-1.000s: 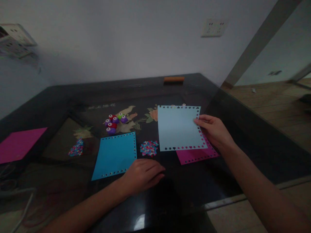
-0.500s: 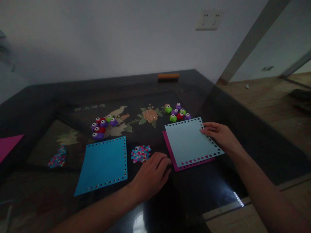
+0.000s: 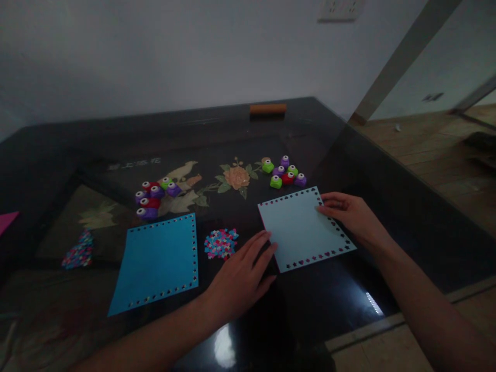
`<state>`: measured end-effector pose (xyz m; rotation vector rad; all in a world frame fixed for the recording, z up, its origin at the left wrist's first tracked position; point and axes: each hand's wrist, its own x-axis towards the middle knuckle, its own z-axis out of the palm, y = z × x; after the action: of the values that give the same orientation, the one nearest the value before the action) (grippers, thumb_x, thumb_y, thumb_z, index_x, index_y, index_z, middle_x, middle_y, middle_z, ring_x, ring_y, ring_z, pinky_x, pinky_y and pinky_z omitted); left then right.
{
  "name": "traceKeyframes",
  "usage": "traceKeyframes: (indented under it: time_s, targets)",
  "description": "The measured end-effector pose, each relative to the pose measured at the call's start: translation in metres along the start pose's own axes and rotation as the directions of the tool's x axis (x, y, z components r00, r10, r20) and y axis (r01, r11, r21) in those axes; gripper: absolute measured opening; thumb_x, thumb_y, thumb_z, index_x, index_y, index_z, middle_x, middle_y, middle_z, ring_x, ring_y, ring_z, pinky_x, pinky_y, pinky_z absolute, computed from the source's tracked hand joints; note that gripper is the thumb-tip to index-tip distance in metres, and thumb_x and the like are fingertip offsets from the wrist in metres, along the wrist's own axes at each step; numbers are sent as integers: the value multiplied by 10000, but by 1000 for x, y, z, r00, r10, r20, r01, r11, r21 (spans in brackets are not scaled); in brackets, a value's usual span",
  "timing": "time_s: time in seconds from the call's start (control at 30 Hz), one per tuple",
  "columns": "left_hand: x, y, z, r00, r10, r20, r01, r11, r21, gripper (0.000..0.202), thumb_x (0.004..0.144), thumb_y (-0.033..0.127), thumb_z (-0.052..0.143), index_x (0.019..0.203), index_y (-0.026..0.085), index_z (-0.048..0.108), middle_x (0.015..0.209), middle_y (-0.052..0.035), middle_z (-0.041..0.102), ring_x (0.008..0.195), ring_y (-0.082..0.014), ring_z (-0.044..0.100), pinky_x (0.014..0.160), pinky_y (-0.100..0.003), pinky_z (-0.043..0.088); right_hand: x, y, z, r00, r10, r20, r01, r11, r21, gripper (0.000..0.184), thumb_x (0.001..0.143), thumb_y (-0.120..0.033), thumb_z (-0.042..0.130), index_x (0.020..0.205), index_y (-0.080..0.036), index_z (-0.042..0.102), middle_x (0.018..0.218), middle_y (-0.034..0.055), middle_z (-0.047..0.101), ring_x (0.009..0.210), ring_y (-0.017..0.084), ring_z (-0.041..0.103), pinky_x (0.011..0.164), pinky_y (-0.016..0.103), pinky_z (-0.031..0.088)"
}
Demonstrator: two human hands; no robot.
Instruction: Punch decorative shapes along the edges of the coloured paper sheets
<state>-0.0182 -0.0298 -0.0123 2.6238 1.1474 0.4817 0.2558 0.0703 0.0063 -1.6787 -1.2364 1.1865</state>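
A pale blue sheet of paper (image 3: 300,227) with small shapes punched along its edges lies over a pink sheet, of which only a thin strip shows at the left edge. My right hand (image 3: 349,214) pinches the pale sheet's right edge between thumb and fingers. At its left edge, my left hand (image 3: 246,266) has its fingers stretched out, the tips touching the papers. Left of that hand is a pile of small punched confetti (image 3: 220,244). Beyond it lies a bright blue sheet (image 3: 158,263), also with punched edges.
Craft punches with round white tops form a left cluster (image 3: 153,196) and a right cluster (image 3: 284,173). A second confetti pile (image 3: 79,250) and a pink sheet (image 3: 6,221) are at left. A brown cylinder (image 3: 267,109) rests at the dark table's back edge, near the wall.
The pale sheet has shifted left and now covers nearly all of the pink one. My left hand's curled fingers have straightened onto the papers' left edge. The camera view has tilted slightly down.
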Motion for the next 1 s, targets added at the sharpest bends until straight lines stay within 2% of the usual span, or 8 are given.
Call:
traceKeyframes:
  time_s: [0.37,1.0]
  targets:
    - [1,-1,0,999,17,28,-17,1000,12,538,878,258,543,1361,104,362,1443,-196,384,1354,-280,332,1043,-443,422,2,3,1,1000,-13,-12,13,1000,-26,389,541,-307,772,892,-173,672,715,10,665,611,148,583,570,292,442]
    - [0,-2,0,998,23,50,-24,1000,7,519,871,257,555,1347,122,400,1436,-189,398,1345,-284,348,1045,-445,417,2,2,-2,999,-50,21,52,996,-69,360,573,-317,767,896,-196,665,711,7,668,614,160,598,568,305,456]
